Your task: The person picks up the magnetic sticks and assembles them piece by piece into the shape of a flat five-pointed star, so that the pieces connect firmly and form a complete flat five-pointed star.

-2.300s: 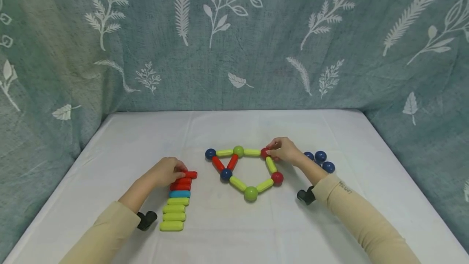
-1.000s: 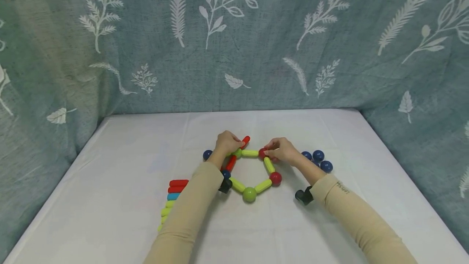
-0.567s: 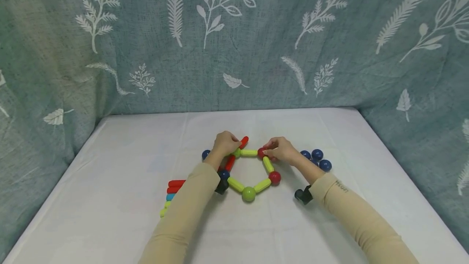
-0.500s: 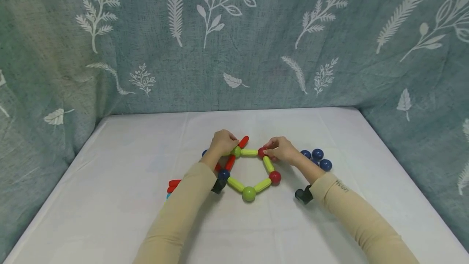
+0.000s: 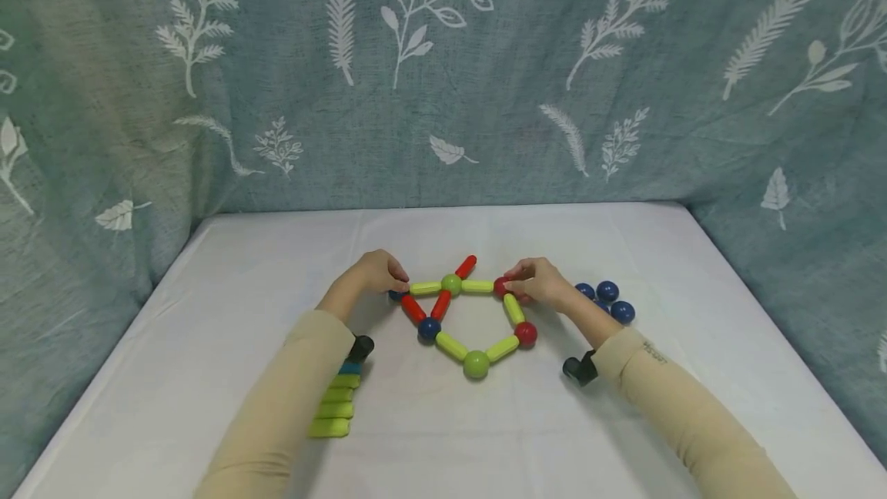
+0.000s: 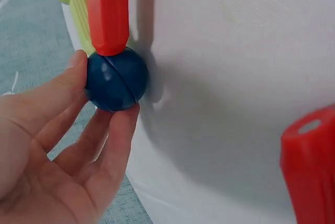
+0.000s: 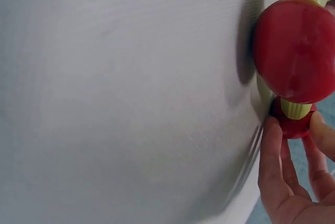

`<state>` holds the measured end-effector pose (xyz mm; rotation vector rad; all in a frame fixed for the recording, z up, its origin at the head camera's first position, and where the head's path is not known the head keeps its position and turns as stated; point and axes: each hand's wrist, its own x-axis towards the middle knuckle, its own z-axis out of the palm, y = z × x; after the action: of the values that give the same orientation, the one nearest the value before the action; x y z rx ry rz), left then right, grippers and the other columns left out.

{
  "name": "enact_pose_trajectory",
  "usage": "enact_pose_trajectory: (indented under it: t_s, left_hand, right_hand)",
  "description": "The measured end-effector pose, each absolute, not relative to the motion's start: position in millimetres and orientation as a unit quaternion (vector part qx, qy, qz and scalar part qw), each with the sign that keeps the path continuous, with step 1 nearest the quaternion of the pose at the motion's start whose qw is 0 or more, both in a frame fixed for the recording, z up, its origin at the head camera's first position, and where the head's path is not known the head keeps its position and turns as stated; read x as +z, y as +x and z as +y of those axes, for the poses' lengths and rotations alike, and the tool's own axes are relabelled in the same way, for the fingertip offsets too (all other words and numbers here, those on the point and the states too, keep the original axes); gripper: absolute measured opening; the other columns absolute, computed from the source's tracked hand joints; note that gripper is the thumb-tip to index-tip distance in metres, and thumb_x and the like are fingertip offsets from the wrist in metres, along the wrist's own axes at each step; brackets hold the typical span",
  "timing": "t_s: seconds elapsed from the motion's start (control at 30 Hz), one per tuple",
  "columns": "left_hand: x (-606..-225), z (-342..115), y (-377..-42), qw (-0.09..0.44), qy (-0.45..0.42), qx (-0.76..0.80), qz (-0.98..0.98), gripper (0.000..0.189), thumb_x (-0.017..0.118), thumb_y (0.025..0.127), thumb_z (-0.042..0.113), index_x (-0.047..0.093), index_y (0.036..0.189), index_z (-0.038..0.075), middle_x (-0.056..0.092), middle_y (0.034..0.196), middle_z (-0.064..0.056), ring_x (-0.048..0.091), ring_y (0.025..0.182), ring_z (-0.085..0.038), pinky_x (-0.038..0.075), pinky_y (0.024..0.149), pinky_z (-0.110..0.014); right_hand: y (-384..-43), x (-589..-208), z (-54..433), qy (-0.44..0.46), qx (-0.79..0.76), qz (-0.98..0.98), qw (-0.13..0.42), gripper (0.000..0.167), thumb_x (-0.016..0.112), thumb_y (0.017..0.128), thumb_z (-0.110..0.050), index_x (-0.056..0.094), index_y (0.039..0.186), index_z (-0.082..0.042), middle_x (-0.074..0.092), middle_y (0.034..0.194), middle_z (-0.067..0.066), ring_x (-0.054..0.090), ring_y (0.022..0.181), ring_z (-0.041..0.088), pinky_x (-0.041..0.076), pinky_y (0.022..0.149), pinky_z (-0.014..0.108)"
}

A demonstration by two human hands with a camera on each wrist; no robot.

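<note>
My left hand [image 5: 374, 272] pinches the blue ball [image 6: 118, 80] at the far left corner of a ball-and-rod figure lying on the table. A red rod [image 6: 107, 14] and a yellow-green rod [image 5: 425, 288] meet at that ball. My right hand [image 5: 542, 283] holds the red ball [image 7: 293, 124] at the far right corner between thumb and fingers. Between the hands, a green ball [image 5: 451, 284] joins several rods, and a loose-ended red rod [image 5: 466, 266] slants away from it to the back. A blue ball [image 5: 429, 329], a green ball [image 5: 476, 364] and a red ball [image 5: 526, 334] form the near side.
Yellow-green rods [image 5: 333, 410] and a blue rod [image 5: 351, 368] lie in a column at the left, partly under my left forearm. Several blue balls [image 5: 607, 292] are grouped beyond my right wrist. A patterned curtain [image 5: 443, 83] hangs behind the white table [image 5: 485, 437].
My left hand took a red rod from the column, set it at the far green ball, let go and moved left to the corner blue ball. My right hand stayed on its red ball.
</note>
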<state>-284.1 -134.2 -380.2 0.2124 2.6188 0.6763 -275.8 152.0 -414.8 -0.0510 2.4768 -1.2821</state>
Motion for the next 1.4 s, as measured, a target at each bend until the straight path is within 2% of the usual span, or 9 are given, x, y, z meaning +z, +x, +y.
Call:
enact_pose_trajectory:
  t_s: [0.2, 0.37, 0.5, 0.67, 0.8, 0.9, 1.17, 1.4]
  left_hand:
    - [-384.4, -132.7, -282.8, 0.208, 0.052, 0.266, 0.940, 0.023, 0.067, 0.084, 0.013, 0.069, 0.103, 0.001, 0.066, 0.095, -0.009, 0.056, 0.069, -0.013, 0.049, 0.063, -0.023]
    - [-386.9, -129.8, -281.2, 0.211, 0.040, 0.270, 0.939, 0.024, 0.067, 0.084, 0.014, 0.069, 0.104, 0.002, 0.066, 0.096, -0.009, 0.056, 0.067, -0.012, 0.050, 0.063, -0.023]
    - [-386.1, -129.4, -279.7, 0.208, 0.034, 0.275, 0.938, 0.024, 0.067, 0.084, 0.014, 0.069, 0.105, 0.003, 0.066, 0.098, -0.009, 0.056, 0.069, -0.013, 0.050, 0.064, -0.023]
    - [-385.0, -130.6, -279.3, 0.204, 0.032, 0.282, 0.937, 0.024, 0.068, 0.083, 0.014, 0.069, 0.105, 0.003, 0.066, 0.098, -0.010, 0.057, 0.070, -0.014, 0.050, 0.064, -0.024]
    - [-384.4, -131.0, -279.4, 0.201, 0.031, 0.283, 0.937, 0.023, 0.068, 0.083, 0.014, 0.069, 0.103, 0.003, 0.066, 0.097, -0.009, 0.057, 0.070, -0.014, 0.050, 0.064, -0.023]
    - [-384.3, -130.9, -279.4, 0.199, 0.031, 0.282, 0.938, 0.023, 0.068, 0.083, 0.014, 0.069, 0.103, 0.003, 0.066, 0.097, -0.009, 0.057, 0.069, -0.014, 0.050, 0.063, -0.023]
    - [-382.1, -133.1, -273.5, 0.199, 0.032, 0.272, 0.941, 0.022, 0.069, 0.081, 0.013, 0.069, 0.100, 0.001, 0.067, 0.093, -0.009, 0.057, 0.065, -0.013, 0.049, 0.060, -0.023]
    - [-382.6, -132.9, -255.9, 0.188, 0.054, 0.238, 0.951, 0.019, 0.072, 0.079, 0.012, 0.070, 0.093, 0.001, 0.067, 0.084, -0.007, 0.059, 0.068, -0.014, 0.050, 0.065, -0.027]
  right_hand:
    - [-272.6, -415.0, 154.1, -0.034, -0.444, 0.878, 0.177, 0.019, 0.061, 0.087, -0.008, 0.059, 0.105, -0.002, 0.055, 0.114, 0.017, 0.055, 0.074, 0.018, 0.050, 0.064, 0.024]
    - [-265.2, -415.8, 162.8, -0.076, -0.433, 0.879, 0.185, 0.034, 0.061, 0.086, -0.009, 0.054, 0.119, 0.000, 0.054, 0.119, 0.019, 0.059, 0.087, 0.021, 0.051, 0.070, 0.028]
    - [-252.5, -413.8, 170.9, -0.089, -0.428, 0.880, 0.188, 0.044, 0.064, 0.084, -0.014, 0.051, 0.123, 0.000, 0.056, 0.117, 0.019, 0.061, 0.088, 0.022, 0.052, 0.072, 0.031]
    - [-233.3, -410.1, 179.2, -0.107, -0.397, 0.894, 0.178, 0.034, 0.068, 0.082, -0.016, 0.058, 0.111, -0.001, 0.061, 0.100, 0.012, 0.060, 0.082, 0.019, 0.051, 0.067, 0.030]
    - [-221.0, -409.4, 181.5, -0.117, -0.379, 0.901, 0.178, 0.021, 0.071, 0.080, -0.018, 0.061, 0.092, -0.004, 0.061, 0.085, 0.004, 0.057, 0.069, 0.015, 0.050, 0.060, 0.027]
    - [-215.5, -409.7, 179.7, -0.115, -0.369, 0.905, 0.180, 0.019, 0.072, 0.079, -0.018, 0.061, 0.086, -0.005, 0.060, 0.079, 0.003, 0.056, 0.062, 0.014, 0.050, 0.056, 0.026]
    - [-216.6, -407.2, 174.5, -0.085, -0.362, 0.909, 0.188, 0.018, 0.073, 0.077, -0.017, 0.061, 0.086, -0.006, 0.059, 0.078, 0.005, 0.055, 0.061, 0.015, 0.050, 0.056, 0.026]
    - [-229.0, -405.1, 178.4, -0.069, -0.371, 0.905, 0.194, 0.020, 0.072, 0.079, -0.016, 0.063, 0.091, -0.003, 0.059, 0.086, 0.007, 0.055, 0.065, 0.016, 0.050, 0.059, 0.027]
